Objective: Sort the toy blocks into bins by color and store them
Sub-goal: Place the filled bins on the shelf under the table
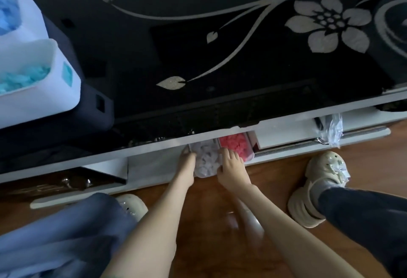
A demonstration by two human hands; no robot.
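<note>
- A home living room is showing here: a black glass table (220,2) with silver flower print is standing on a wooden floor (264,178).
- A person is wearing pale clogs (323,167).

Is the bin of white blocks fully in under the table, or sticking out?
Sticking out. The white-block bin has its near end past the table edge, left hand and right hand on its sides.
</note>
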